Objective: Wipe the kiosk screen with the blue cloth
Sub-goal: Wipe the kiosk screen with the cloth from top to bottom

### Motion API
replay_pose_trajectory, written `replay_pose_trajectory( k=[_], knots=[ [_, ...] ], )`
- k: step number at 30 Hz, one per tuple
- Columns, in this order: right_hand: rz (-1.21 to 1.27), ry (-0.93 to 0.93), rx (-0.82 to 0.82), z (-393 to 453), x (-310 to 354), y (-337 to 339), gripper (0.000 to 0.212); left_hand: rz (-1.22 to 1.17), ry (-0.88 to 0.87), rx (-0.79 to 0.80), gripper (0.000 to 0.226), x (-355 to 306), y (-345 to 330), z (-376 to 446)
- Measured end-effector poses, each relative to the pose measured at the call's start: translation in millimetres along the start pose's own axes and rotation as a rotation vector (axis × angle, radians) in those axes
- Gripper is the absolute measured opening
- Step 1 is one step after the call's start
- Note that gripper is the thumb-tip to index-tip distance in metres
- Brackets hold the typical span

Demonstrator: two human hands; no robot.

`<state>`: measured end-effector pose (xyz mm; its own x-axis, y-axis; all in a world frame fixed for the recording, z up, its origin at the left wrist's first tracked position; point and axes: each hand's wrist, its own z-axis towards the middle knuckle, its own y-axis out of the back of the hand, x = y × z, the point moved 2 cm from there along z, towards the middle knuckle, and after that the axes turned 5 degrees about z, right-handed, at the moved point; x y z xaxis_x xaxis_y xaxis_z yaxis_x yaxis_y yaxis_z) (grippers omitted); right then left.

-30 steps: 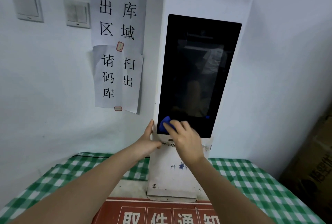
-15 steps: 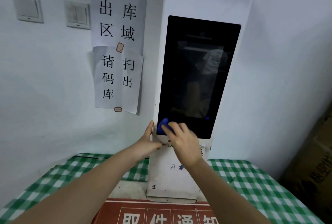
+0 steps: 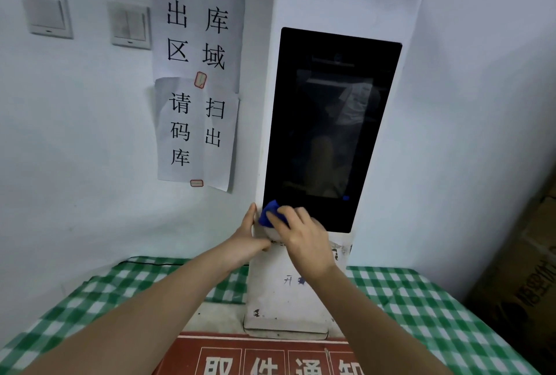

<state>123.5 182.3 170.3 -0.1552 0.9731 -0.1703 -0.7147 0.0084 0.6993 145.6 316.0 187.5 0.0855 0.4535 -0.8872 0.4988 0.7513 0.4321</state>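
Observation:
A tall white kiosk (image 3: 285,299) stands on the table against the wall. Its black screen (image 3: 328,128) is dark and shows faint reflections. My right hand (image 3: 302,239) presses a small blue cloth (image 3: 268,214) onto the screen's bottom left corner, fingers curled over it. Only the cloth's left part shows past my fingers. My left hand (image 3: 246,239) rests on the kiosk's left edge just below the screen, fingers straight and pointing up, thumb across the white front.
A green checked tablecloth (image 3: 421,308) covers the table. A red sign with white characters (image 3: 270,356) lies at the near edge. Paper notices (image 3: 197,73) and two light switches (image 3: 46,13) are on the left wall. A cardboard box (image 3: 526,269) stands at right.
My right hand and the cloth have slid slightly left and down along the screen's bottom edge. My left hand stays in place on the kiosk.

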Motion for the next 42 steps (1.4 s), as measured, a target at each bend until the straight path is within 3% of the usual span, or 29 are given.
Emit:
replay_pose_trajectory(
  k=[4, 13, 20, 23, 26, 30, 36, 42],
  knots=[
    [0.024, -0.127, -0.134, 15, -12, 12, 0.069, -0.042, -0.003, 0.005, 0.089, 1, 0, 2],
    [0.012, 0.019, 0.095, -7, 8, -8, 0.069, -0.018, -0.008, -0.01, 0.088, 5, 0, 5],
    [0.007, -0.056, -0.084, 24, 8, 9, 0.067, -0.063, 0.043, 0.006, 0.084, 13, -2, 9],
    [-0.007, -0.038, -0.034, 17, 16, -4, 0.069, -0.057, 0.078, 0.001, 0.072, 16, -2, 13],
    [-0.013, 0.055, 0.093, -6, 22, -21, 0.07, 0.012, 0.145, 0.034, 0.045, 25, 1, 13],
    [-0.021, 0.088, 0.141, -10, 23, -20, 0.07, 0.086, 0.251, 0.042, 0.071, 39, 6, 9],
    [0.001, -0.014, -0.038, 20, 16, -3, 0.069, 0.031, 0.253, 0.012, 0.08, 30, 8, 13],
    [-0.02, 0.111, 0.172, -11, 26, -29, 0.063, 0.046, 0.254, -0.007, 0.078, 30, 8, 9]
  ],
)
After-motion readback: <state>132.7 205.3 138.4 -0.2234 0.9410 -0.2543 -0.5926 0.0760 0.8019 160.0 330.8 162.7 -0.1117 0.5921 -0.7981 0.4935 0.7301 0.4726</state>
